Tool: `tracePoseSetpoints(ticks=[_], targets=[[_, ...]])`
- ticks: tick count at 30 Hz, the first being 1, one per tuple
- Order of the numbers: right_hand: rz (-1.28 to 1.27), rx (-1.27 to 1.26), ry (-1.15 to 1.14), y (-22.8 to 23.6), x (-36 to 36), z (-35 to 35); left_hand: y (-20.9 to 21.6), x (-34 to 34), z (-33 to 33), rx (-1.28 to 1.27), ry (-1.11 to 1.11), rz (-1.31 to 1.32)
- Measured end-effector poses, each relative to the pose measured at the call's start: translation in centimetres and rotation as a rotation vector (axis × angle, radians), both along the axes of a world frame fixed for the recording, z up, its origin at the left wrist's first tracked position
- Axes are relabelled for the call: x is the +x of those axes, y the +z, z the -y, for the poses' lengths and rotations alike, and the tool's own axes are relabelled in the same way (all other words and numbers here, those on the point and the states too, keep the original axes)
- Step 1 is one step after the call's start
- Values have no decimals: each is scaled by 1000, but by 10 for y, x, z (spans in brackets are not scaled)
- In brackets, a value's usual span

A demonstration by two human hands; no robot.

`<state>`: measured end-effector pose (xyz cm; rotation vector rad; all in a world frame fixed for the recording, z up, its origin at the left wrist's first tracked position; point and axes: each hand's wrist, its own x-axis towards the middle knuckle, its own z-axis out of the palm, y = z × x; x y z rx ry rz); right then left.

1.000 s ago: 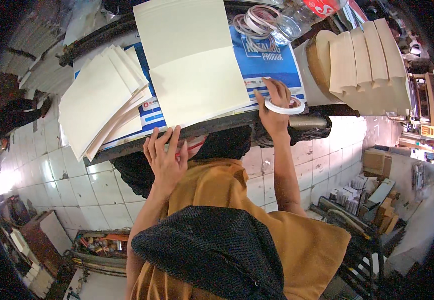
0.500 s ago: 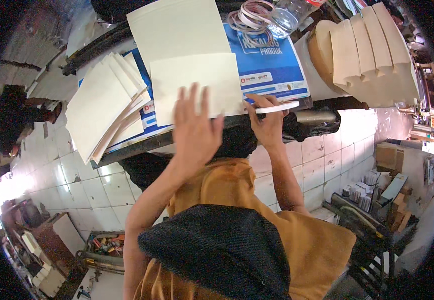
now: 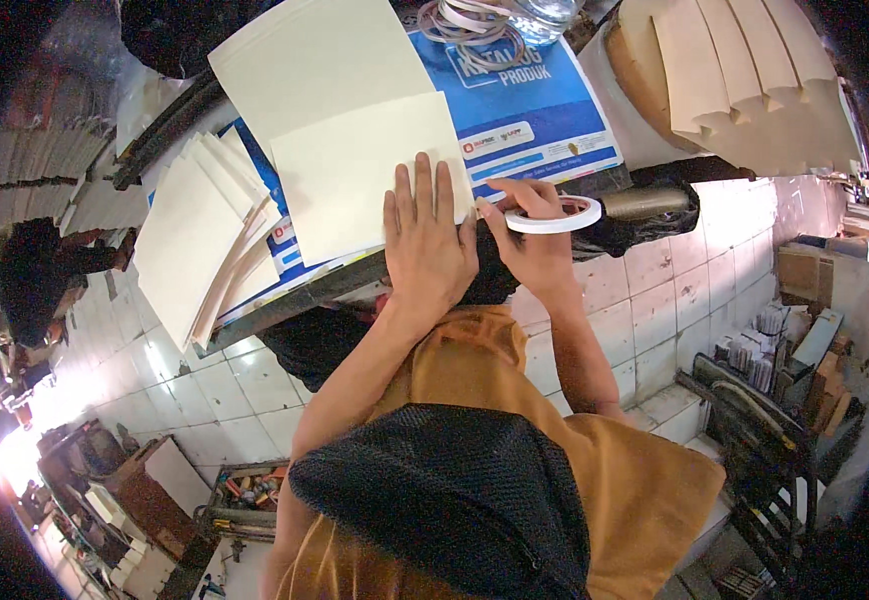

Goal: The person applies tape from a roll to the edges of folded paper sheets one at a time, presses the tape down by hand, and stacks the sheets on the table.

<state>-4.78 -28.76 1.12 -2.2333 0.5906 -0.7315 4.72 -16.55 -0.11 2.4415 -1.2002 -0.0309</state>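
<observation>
My left hand (image 3: pixel 428 245) lies flat with fingers stretched out on the lower panel of a folded cream paper sheet (image 3: pixel 340 190), whose upper panel reaches away from me. A roll of narrow white tape (image 3: pixel 562 225) hangs around the fingers of my right hand (image 3: pixel 537 255). Its thumb and forefinger come close together at the sheet's lower right corner; whether they pinch a tape end there is too small to tell. Under the sheet lies a blue and white printed sheet (image 3: pixel 545 110), showing mostly on the right.
Fanned cream papers (image 3: pixel 190 225) lie at the left and overhang the table edge (image 3: pixel 295 310). Several folded cream pieces (image 3: pixel 740 75) overlap at the far right. Loose tape rings (image 3: pixel 475 22) and a clear plastic bottle (image 3: pixel 552 18) stand at the back. A dark-wrapped roll (image 3: pixel 645 205) juts out along the front right.
My left hand has come down flat and moved right toward the paper's near right corner. The tape roll in my right hand has tilted, showing its ring. The view has shifted slightly.
</observation>
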Motion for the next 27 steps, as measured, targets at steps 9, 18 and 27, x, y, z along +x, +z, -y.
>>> tracePoseSetpoints(ticks=[9, 18, 27], targets=[[22, -255, -72, 15, -12, -29, 3, 2, -1, -16, 1, 18], [674, 1107, -317, 37, -58, 1, 7, -11, -58, -69, -249, -50], [846, 1530, -198, 26, -44, 1, 148, 52, -204, -916, 929, 360]])
